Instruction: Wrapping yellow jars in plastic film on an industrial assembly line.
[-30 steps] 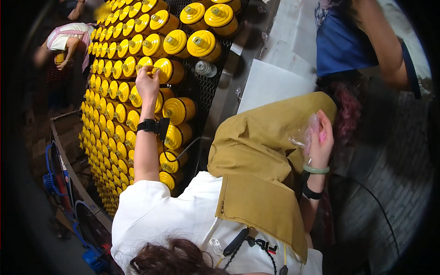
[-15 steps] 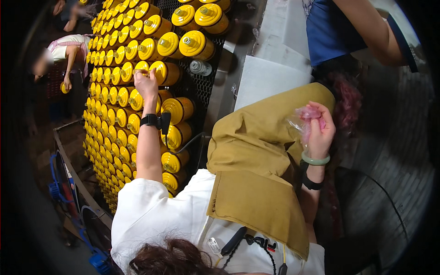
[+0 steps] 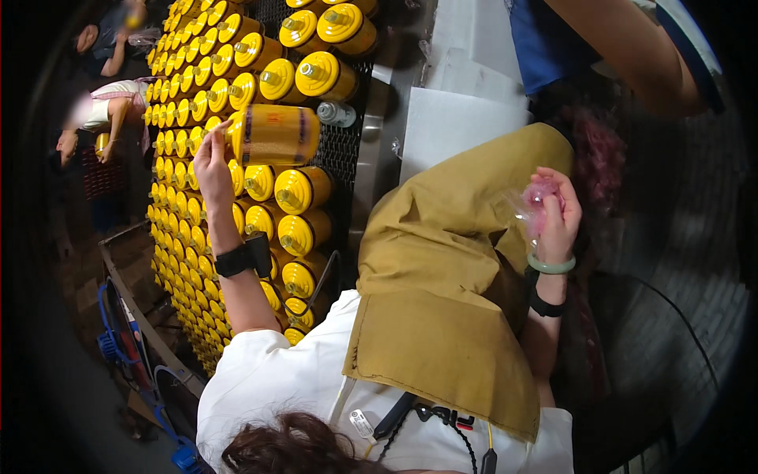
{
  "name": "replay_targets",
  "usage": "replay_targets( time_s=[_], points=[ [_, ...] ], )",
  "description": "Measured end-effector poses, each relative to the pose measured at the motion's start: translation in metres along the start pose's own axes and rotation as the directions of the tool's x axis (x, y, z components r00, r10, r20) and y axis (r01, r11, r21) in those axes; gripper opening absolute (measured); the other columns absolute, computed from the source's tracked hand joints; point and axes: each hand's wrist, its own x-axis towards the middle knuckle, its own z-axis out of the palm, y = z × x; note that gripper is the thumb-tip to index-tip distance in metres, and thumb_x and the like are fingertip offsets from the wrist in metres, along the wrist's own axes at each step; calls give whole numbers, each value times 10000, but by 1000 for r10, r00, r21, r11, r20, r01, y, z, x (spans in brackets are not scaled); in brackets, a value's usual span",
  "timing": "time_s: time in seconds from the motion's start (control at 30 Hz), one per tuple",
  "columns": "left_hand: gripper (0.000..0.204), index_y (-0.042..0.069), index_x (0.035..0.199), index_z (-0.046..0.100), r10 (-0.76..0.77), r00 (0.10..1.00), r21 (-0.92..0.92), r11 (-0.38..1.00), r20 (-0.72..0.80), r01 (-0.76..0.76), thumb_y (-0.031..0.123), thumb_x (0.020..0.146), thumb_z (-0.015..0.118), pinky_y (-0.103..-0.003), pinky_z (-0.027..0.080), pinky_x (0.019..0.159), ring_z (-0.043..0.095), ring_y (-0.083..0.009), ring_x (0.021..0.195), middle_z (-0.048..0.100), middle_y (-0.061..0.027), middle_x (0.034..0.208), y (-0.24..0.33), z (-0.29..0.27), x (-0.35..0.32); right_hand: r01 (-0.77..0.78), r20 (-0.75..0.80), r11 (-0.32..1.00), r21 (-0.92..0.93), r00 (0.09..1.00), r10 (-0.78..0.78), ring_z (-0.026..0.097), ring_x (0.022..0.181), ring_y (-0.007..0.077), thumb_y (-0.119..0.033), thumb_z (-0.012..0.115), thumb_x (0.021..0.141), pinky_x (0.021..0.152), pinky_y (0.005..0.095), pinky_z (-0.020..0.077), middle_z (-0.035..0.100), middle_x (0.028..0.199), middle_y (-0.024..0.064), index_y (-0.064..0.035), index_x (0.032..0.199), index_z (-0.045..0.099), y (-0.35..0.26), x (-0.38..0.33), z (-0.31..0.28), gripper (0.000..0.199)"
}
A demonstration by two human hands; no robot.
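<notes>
My left hand (image 3: 213,170) grips a yellow canister (image 3: 278,136) by its threaded neck end. The canister lies tilted on its side above the rows, its printed body turned toward me. Closed around crumpled pink and clear plastic film (image 3: 538,193) is my right hand (image 3: 560,221), over my lap at the right. Many like yellow canisters (image 3: 298,191) stand packed in rows around my left hand, each with a stepped lid and a metal threaded neck. A small whitish threaded piece (image 3: 337,114) sits beside the held canister.
The canisters stand on a black mesh surface (image 3: 347,146) with a metal edge. White foam sheets (image 3: 446,122) lie beyond my knees. Pink film (image 3: 598,158) is heaped at the right. A co-worker's blue garment (image 3: 553,55) shows nearby; other people (image 3: 110,110) work at far left.
My left hand has drawn a canister out of the row and tipped it sideways, moving slightly left and nearer. My right hand keeps the plastic film and has barely shifted.
</notes>
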Motion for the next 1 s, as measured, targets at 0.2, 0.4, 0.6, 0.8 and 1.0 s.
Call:
replay_targets(
  time_s=[0.2, 0.4, 0.6, 0.8, 1.0],
  points=[
    [330, -46, 1138, 647, 61, 802, -444, 856, 595, 264, 223, 1059, 473, -239, 454, 907, 597, -95, 994, 667, -57, 1099, 34, 139, -30, 18, 102, 991, -131, 995, -4, 621, 870, 67, -156, 593, 981, 713, 199, 482, 675, 993, 39, 3, 1135, 650, -27, -1, 28, 229],
    [352, 7, 1196, 614, 189, 380, -352, 834, 906, 425, 293, 1076, 447, -241, 470, 883, 589, -96, 1045, 655, -41, 1159, 52, 250, -65, 278, 129, 918, -281, 959, -251, 636, 768, 105, -130, 775, 857, 664, 253, 511, 674, 903, 38, -31, 1061, 680, -4, 7, 32, 246],
    [353, 13, 1214, 596, 217, 282, -338, 791, 935, 510, 300, 1079, 442, -256, 469, 923, 588, -110, 1083, 651, -50, 1179, 54, 264, -78, 293, 226, 852, -433, 951, -212, 624, 802, 198, -124, 792, 808, 732, 294, 501, 650, 928, 67, -56, 1041, 685, -16, 4, 30, 266],
    [310, -13, 1214, 584, 285, 307, -396, 825, 908, 403, 239, 1064, 484, -284, 442, 1010, 573, -127, 1135, 623, -60, 1201, 51, 255, -83, 313, 260, 838, -446, 942, -213, 627, 787, 199, -93, 787, 800, 725, 297, 507, 625, 884, 81, -42, 1013, 680, -18, 0, 34, 244],
    [316, -22, 1186, 617, 229, 338, -355, 855, 913, 379, 241, 1064, 490, -269, 464, 953, 591, -112, 1057, 667, -54, 1150, 55, 254, -87, 264, 312, 886, -381, 939, -146, 622, 726, 158, -23, 730, 834, 663, 297, 490, 612, 877, 72, -20, 936, 663, -17, 3, 31, 122]
  ],
)
